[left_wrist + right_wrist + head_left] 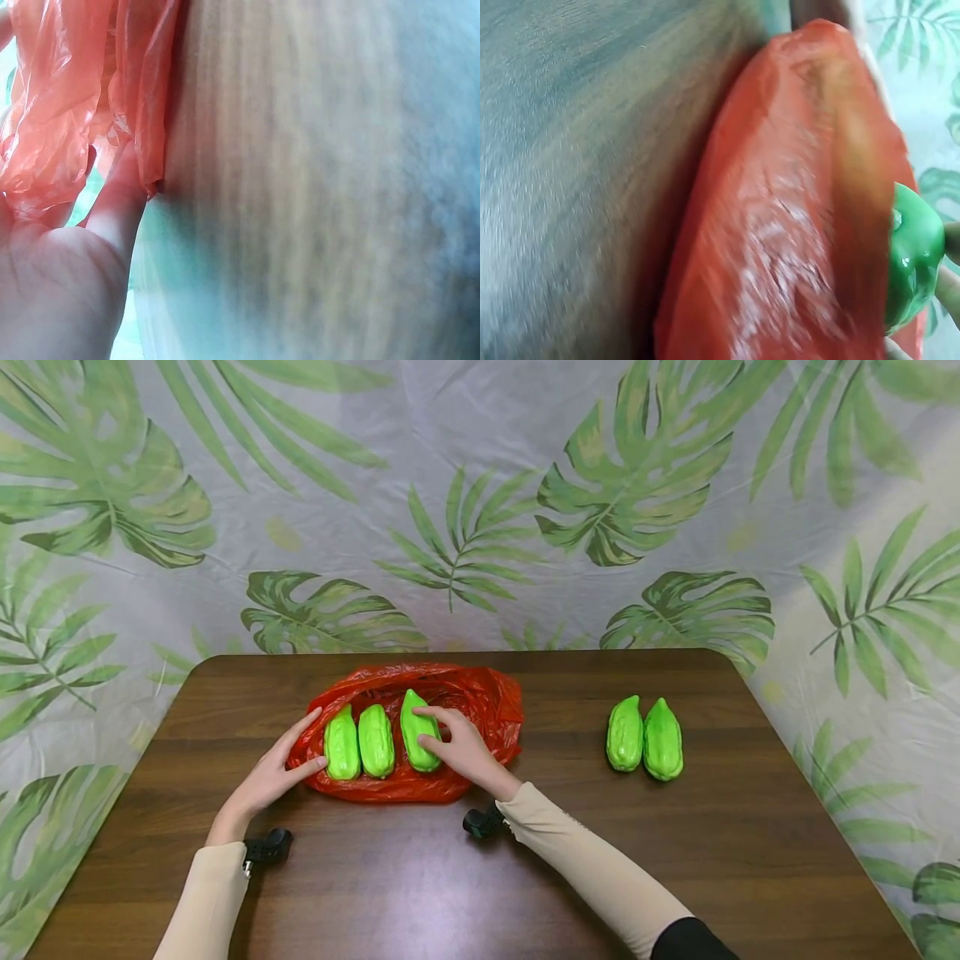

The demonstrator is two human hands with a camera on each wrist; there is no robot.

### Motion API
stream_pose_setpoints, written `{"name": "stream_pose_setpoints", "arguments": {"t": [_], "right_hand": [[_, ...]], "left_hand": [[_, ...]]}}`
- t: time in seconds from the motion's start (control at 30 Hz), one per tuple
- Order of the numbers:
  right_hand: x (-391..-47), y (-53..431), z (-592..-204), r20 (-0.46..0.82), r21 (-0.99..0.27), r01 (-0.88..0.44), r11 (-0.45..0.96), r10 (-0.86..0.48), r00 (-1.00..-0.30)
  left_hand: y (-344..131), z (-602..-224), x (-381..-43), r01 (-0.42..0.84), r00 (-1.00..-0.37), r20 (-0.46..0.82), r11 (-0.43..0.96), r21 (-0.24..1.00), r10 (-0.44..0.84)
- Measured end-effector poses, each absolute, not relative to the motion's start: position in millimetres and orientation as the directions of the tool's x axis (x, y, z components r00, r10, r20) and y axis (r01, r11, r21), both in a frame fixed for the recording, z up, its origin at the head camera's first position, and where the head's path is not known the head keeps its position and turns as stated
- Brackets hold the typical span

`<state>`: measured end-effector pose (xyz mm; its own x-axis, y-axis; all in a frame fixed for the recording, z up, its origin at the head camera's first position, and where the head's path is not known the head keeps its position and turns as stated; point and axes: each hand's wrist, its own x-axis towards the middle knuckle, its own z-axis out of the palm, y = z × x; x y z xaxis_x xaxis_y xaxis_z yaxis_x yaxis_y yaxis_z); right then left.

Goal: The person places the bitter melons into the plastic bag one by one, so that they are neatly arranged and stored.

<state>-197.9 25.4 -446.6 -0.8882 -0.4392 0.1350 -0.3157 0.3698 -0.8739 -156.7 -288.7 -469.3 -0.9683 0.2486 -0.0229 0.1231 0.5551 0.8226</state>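
Note:
A red plastic bag (420,789) lies on the table with its mouth spread towards me. Inside it rest two bright green, ridged gourds, a left one (342,747) and a middle one (377,743). My left hand (273,772) holds the bag's left edge, its thumb by the left gourd; in the left wrist view red film bunches between thumb and fingers. My right hand (465,747) pinches a third green gourd (420,735) at the bag's middle, its tip pointing away. The right wrist view shows that gourd's shiny end (915,259) beyond the red film.
Two more green gourds (625,735) (663,742) lie side by side on the right of the brown wooden table (390,877). A leaf-patterned cloth (480,485) hangs behind the table's far edge.

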Motion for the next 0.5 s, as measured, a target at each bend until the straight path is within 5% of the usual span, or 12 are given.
{"name": "stream_pose_setpoints", "arguments": {"t": [0.5], "right_hand": [[-194.0, 11.8, -453.4, 0.083, -0.866, -0.291, 0.406, -0.457, -0.886]], "left_hand": [[-289.1, -470.4, -156.9, 0.126, -0.968, -0.017, 0.549, 0.826, 0.249]]}}
